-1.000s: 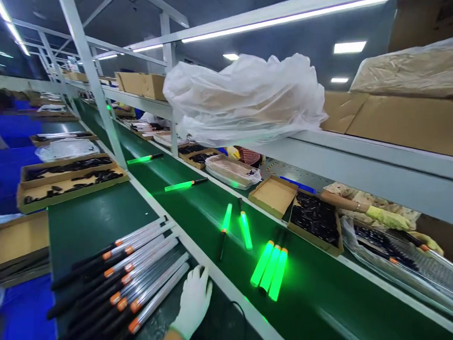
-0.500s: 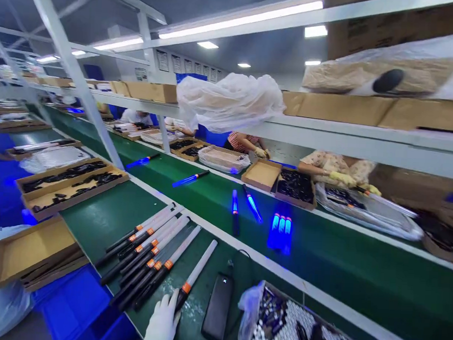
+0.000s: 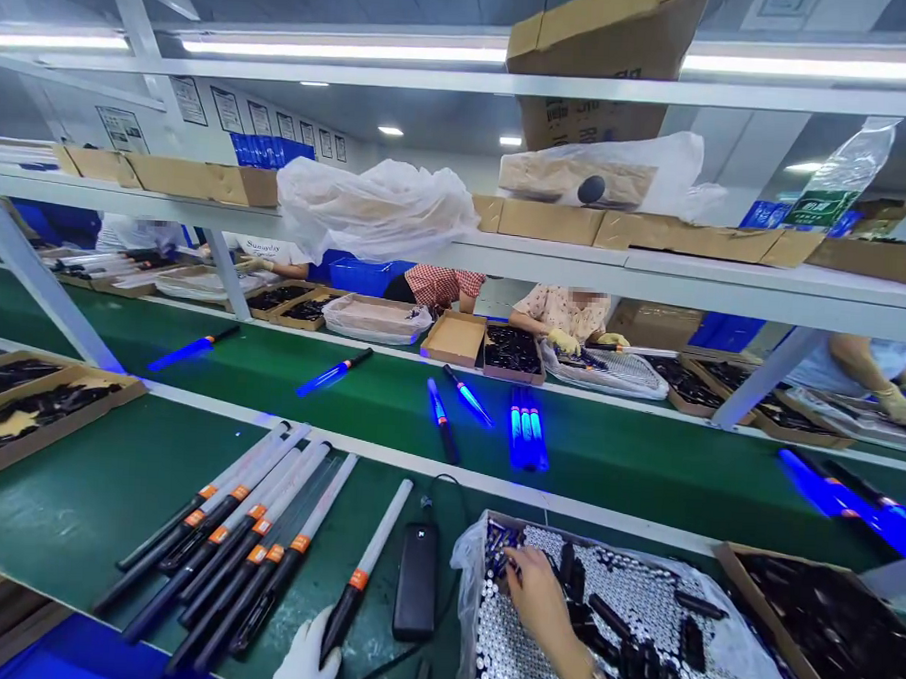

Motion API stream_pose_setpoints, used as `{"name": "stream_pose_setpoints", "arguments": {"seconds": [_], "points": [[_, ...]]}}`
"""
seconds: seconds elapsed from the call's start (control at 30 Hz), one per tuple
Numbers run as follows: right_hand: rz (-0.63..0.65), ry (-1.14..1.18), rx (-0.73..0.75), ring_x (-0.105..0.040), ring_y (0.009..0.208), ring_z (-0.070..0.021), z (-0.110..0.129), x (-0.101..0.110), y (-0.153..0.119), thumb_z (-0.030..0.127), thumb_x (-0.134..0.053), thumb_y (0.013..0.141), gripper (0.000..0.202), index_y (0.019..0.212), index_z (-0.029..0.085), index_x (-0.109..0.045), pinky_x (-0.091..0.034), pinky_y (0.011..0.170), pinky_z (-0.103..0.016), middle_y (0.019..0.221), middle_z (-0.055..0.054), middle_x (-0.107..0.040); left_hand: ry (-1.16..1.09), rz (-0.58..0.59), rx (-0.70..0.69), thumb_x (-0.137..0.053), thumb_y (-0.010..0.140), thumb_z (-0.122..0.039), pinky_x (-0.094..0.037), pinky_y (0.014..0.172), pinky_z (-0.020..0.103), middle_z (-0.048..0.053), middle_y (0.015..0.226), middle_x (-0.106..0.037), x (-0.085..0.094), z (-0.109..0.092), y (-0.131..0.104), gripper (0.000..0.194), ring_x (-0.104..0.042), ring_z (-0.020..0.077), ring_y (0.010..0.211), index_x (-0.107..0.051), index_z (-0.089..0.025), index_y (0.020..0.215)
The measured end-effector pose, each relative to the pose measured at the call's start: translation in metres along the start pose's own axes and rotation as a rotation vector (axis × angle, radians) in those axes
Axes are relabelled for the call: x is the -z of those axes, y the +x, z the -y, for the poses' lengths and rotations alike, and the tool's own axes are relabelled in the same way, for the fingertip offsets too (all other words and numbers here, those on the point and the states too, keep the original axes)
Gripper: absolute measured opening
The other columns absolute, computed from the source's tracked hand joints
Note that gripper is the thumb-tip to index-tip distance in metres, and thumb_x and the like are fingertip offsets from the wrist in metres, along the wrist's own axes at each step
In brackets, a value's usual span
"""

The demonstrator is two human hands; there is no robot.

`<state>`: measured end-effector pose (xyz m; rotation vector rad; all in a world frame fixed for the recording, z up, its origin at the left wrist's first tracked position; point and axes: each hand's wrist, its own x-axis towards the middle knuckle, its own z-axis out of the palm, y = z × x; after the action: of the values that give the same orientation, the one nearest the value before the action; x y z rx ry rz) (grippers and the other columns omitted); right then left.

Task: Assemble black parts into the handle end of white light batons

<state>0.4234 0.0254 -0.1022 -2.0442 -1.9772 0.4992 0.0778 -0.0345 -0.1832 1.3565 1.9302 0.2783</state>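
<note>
Slim black-handled baton (image 3: 360, 576) in gloved left hand (image 3: 305, 661)

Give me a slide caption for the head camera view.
Gloved left hand grips a baton; bare right hand reaches into a battery tray.

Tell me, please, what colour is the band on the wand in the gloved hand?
Orange, on the wand in the left hand, head view.
</note>
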Motion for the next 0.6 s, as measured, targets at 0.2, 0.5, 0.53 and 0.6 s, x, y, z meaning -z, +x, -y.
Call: {"name": "stream_pose_setpoints", "arguments": {"seconds": [0.2,0.5,0.53,0.6], "points": [[-0.013,-0.056,-0.049,-0.046,0.118,-0.0306,0.013,-0.012,0.026,0.014,-0.053,0.085,0.022,0.088,0.015,-0.075,-0.035,0.099,-0.039,0.107,-0.012,-0.063,-0.122,-0.103,0.094,-0.035,0.087,-0.016,-0.043,0.101,0.036,0.015,0.125,-0.049,-0.004,-0.013,0.001,0.062,-0.059,0.0231,0.113,-0.028,-0.013,0.149],[-0.030,0.512,-0.048,-0.066,0.074,-0.0194,0.029,-0.004,0.009,0.044,-0.055,0.085,0.034,0.092,0.013,-0.067,-0.053,0.072,-0.029,0.083,-0.008,-0.068,-1.049,-0.034,0.044,-0.058,0.073,-0.067,-0.050,0.056,0.028,0.008,0.088,-0.066,0.012,-0.034,-0.007,0.092,-0.062,0.0175,0.065,-0.041,-0.009,0.141],[-0.022,0.665,-0.039,-0.066,0.075,-0.0198,0.042,-0.002,0.001,0.049,-0.059,0.082,0.038,0.092,0.013,-0.066,-0.054,0.073,-0.029,0.084,-0.009,-0.068,-1.100,-0.008,0.022,-0.059,0.071,-0.071,-0.047,0.050,0.026,0.007,0.087,-0.066,0.013,-0.045,-0.011,0.094,-0.058,0.0147,0.057,-0.042,-0.011,0.142],[0.019,0.908,0.009,-0.067,0.079,-0.0198,0.074,0.004,-0.016,0.050,-0.068,0.077,0.040,0.089,0.013,-0.066,-0.055,0.076,-0.028,0.088,-0.010,-0.067,-1.103,0.010,-0.032,-0.059,0.072,-0.073,-0.045,0.047,0.025,0.006,0.085,-0.067,0.014,-0.067,-0.014,0.090,-0.056,0.0133,0.054,-0.047,-0.015,0.140]]}}
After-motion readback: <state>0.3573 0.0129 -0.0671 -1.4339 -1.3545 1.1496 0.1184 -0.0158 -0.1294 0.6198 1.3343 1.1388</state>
